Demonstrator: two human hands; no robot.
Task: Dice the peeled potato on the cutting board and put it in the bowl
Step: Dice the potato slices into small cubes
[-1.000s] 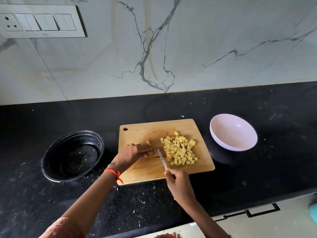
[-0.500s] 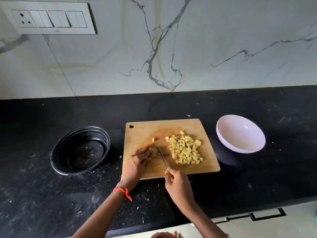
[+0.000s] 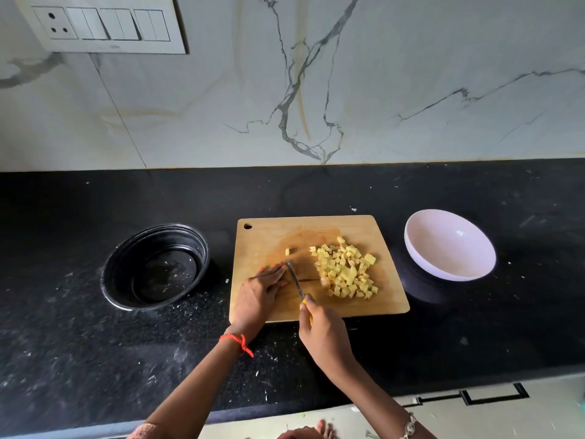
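Note:
A wooden cutting board [image 3: 373, 307] lies on the black counter. A heap of yellow potato dice [image 3: 345, 270] covers its right half, and one loose cube [image 3: 287, 251] sits further left. My left hand [image 3: 261, 289] rests on the board's left part, fingers laid flat over whatever potato is under them, which is hidden. My right hand [image 3: 323, 334] grips a yellow-handled knife [image 3: 296, 280] whose blade stands right beside my left fingertips. The white bowl [image 3: 449, 245] stands empty to the right of the board.
A black round container [image 3: 155, 267] with a few scraps in it sits left of the board. White crumbs speckle the black counter [image 3: 95, 359]. A marble wall with a switch panel [image 3: 104, 25] rises behind. The counter's front edge runs below my arms.
My left hand has flattened and slid a little left on the board. The knife blade has followed it left, away from the heap of dice. The camera view shifted slightly.

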